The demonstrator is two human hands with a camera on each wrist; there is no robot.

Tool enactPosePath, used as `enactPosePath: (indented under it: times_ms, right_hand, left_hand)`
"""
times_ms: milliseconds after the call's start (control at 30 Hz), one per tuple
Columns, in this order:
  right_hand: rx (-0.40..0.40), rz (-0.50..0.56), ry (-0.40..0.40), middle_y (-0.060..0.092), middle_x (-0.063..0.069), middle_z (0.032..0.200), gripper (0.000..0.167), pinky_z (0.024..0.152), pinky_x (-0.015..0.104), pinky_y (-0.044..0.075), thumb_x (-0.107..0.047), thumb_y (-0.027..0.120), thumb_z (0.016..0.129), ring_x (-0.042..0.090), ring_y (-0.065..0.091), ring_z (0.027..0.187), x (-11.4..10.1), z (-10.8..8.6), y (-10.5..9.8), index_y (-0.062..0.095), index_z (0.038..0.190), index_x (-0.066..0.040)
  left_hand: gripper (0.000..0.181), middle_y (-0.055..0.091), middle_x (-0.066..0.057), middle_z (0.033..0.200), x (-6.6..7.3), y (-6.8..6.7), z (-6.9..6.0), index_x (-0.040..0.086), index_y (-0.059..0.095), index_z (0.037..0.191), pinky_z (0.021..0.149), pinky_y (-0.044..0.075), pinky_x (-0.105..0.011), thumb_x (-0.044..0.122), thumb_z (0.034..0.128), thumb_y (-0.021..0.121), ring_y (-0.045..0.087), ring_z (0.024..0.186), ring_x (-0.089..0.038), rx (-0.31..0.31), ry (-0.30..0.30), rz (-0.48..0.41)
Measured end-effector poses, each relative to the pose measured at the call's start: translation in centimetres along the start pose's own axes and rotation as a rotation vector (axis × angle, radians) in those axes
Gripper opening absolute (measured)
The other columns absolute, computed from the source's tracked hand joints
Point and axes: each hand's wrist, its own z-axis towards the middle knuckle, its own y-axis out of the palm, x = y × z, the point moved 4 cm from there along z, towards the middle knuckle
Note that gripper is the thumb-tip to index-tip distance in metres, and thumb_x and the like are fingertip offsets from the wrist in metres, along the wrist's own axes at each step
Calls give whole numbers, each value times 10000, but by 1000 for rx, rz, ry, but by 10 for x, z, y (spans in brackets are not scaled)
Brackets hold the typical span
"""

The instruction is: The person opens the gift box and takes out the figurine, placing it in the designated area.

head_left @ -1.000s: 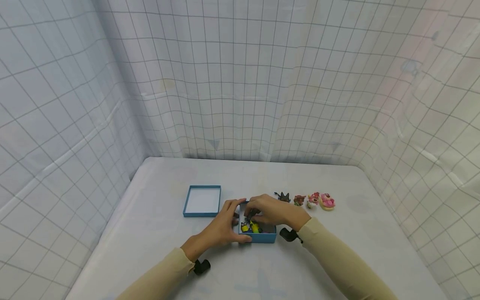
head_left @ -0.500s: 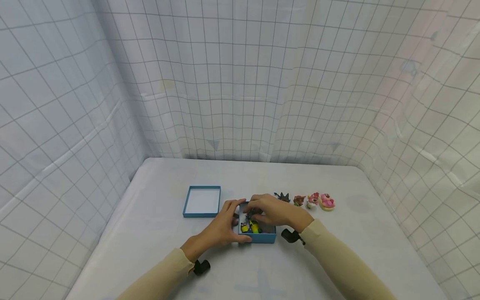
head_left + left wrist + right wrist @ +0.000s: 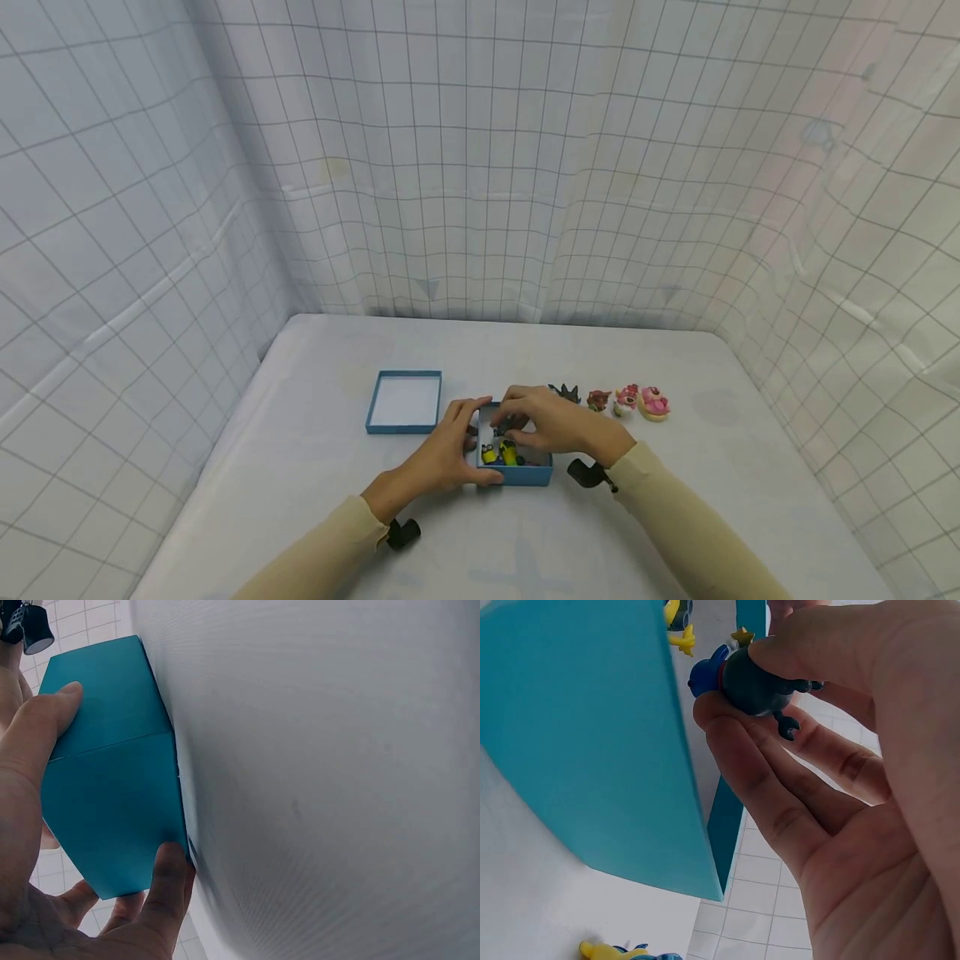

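My left hand [image 3: 448, 450] grips the left end of an open blue box [image 3: 517, 477], with the thumb [image 3: 56, 712] on one face and fingers spread over another in the left wrist view. Above the box's inside, my right hand [image 3: 551, 421] pinches a small toy figure [image 3: 754, 682] between thumb and fingers. The figure has a round dark body, a blue end and a red band, with a gold star beside it. Yellow-and-dark toy figures [image 3: 510, 452] lie in the box near its front wall. My right hand covers part of the box's inside.
A shallow blue-rimmed lid [image 3: 405, 372] lies left of the box, white inside up. Right of the box stand a dark figure [image 3: 567, 393], a brown one [image 3: 598, 400], a red-and-white one [image 3: 626, 401] and a pink one [image 3: 655, 403]. Gridded cloth [image 3: 480, 208] surrounds the table.
My right hand has shifted slightly right and away from me, still holding the dark toy figure over the box. The yellow figures show a little more. My left hand and the box stay put.
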Motion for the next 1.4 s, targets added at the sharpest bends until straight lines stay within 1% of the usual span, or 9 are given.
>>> enactPosePath:
  times_ms: [200,433,733,967,1133,1200,1400]
  right_hand:
    - [26,10,2,755,53,1305,216,989,248,669,-90,816,1095,131,800,1128,-1,-3,-3,818,1310,-108]
    - [55,12,17,766,21,1241,158,957,229,663,-190,859,1090,88,791,1062,-3,-6,-3,816,1231,-133]
    - [101,20,-5,774,2,1177,140,944,246,671,-197,886,1069,59,792,1041,-3,-11,-4,808,1174,-147]
    - [104,-33,18,778,-9,1205,162,971,263,667,-172,891,1058,66,769,1065,0,-16,-6,811,1198,-159]
    - [96,-23,41,790,12,1253,222,982,275,675,-152,878,1059,67,787,1073,0,-20,-8,810,1269,-127]
    - [95,-15,41,792,18,1267,244,980,284,679,-143,877,1056,64,785,1072,0,-22,-9,808,1288,-114]
    - [108,-20,28,767,20,1269,244,960,319,687,-107,883,1039,72,768,1055,1,-28,-13,807,1270,-124]
  left_hand:
    - [1220,393,-186,1773,0,0,1,134,308,1832,1117,604,-510,418,901,1044,657,1307,-260,5,-5,14]
    - [1220,403,-175,1761,0,0,1,141,308,1833,1085,609,-467,414,900,1045,650,1274,-237,2,-11,8]
    - [1221,401,-181,1767,2,0,0,144,308,1835,1078,609,-465,413,899,1045,651,1287,-249,3,-8,2]
    - [1223,406,-184,1761,2,-1,-1,140,305,1834,1074,606,-460,408,899,1045,651,1301,-253,8,-3,7]
    - [1217,402,-173,1766,2,-1,-1,175,308,1836,1089,599,-460,409,898,1046,646,1311,-259,7,-13,3]
    - [1219,403,-179,1762,2,-1,-1,165,308,1835,1080,602,-461,402,895,1048,644,1303,-261,8,-10,8]
    - [1225,408,-183,1762,2,-1,0,160,312,1837,1087,591,-471,412,892,1049,627,1307,-257,9,-21,12]
